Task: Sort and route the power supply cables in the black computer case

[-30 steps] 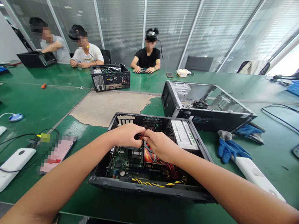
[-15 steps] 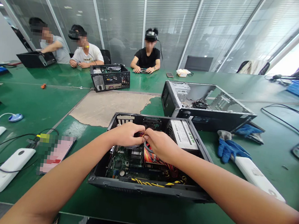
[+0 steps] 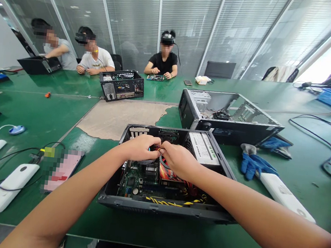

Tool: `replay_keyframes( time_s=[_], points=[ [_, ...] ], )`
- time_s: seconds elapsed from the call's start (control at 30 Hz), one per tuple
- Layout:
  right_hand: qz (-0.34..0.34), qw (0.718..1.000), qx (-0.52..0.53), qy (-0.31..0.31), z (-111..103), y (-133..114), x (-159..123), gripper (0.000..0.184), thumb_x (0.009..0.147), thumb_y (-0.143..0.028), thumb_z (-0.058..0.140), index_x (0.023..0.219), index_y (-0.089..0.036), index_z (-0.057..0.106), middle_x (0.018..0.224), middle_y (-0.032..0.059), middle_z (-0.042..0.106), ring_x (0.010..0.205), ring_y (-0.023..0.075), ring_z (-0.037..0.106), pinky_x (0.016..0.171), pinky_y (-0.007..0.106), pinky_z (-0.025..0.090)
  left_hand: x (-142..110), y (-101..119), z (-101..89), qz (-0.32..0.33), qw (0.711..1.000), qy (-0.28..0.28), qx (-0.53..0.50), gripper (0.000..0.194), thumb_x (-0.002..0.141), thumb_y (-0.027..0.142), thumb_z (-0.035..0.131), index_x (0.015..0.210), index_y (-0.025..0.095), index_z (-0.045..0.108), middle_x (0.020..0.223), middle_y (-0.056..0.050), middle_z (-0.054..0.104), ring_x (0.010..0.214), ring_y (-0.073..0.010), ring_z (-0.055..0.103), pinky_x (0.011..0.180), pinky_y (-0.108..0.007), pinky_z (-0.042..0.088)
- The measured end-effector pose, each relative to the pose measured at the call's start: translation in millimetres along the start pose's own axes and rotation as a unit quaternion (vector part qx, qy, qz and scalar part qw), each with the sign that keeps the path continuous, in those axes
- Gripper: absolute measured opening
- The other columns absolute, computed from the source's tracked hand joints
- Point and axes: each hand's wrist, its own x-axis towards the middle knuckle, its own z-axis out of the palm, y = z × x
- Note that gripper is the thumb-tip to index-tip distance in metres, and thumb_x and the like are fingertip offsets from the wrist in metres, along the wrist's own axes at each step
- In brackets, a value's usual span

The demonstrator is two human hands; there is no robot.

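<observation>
In front of me an open black computer case [image 3: 161, 209] lies on its side. My left hand [image 3: 142, 148] and my right hand [image 3: 181, 160] meet above its middle, fingertips almost touching. Both pinch a thin bundle of coloured wires [image 3: 158, 148], partly hidden by the fingers. Below them are a green motherboard [image 3: 130, 181] and a red-and-orange box-like part [image 3: 169, 175]. A power supply [image 3: 203, 149] with a white label sits at the case's far right corner. Yellow-and-black cable [image 3: 164, 201] runs along the near wall.
Behind, to the right, stands another open case [image 3: 236, 128]; a smaller one [image 3: 122, 85] is farther left. Blue gloves [image 3: 252, 165] and a white power bank-like block [image 3: 287, 197] lie right. A phone-like slab [image 3: 64, 171] and cables lie left. Several people sit across the table.
My hands stay almost in place, with only slight finger movement at the wires. Across the table, the person in black has shifted their hands on a circuit board.
</observation>
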Motion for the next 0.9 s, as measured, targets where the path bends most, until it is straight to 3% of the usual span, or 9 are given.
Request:
replay_keyframes(
  time_s=[0.63, 0.9],
  points=[
    [-0.022, 0.999, 0.023, 0.014, 6.7, 2.7, 1.3, 0.024, 0.099, -0.028, 0.033, 0.097, -0.016, 0.054, 0.084, 0.0088, 0.067, 0.069, 0.0177, 0.056, 0.061, 0.029, 0.023, 0.7, -4.9, 4.6, 0.003, 1.000, 0.029, 0.006, 0.021, 0.070, 0.025, 0.056, 0.089, 0.018, 0.061, 0.089, -0.005, 0.061, 0.081, -0.0181, 0.055, 0.072, -0.028, 0.043],
    [-0.032, 0.999, 0.009, 0.007, 7.3, 3.7, 1.3, 0.023, 0.098, -0.029, 0.035, 0.102, -0.016, 0.053, 0.089, 0.0109, 0.069, 0.071, 0.0195, 0.058, 0.061, 0.030, 0.023, -0.7, -8.9, 7.6, 0.012, 0.999, 0.029, 0.005, 0.020, 0.075, 0.028, 0.056, 0.091, 0.018, 0.060, 0.091, -0.004, 0.061, 0.082, -0.0183, 0.055, 0.072, -0.029, 0.043]
  ],
)
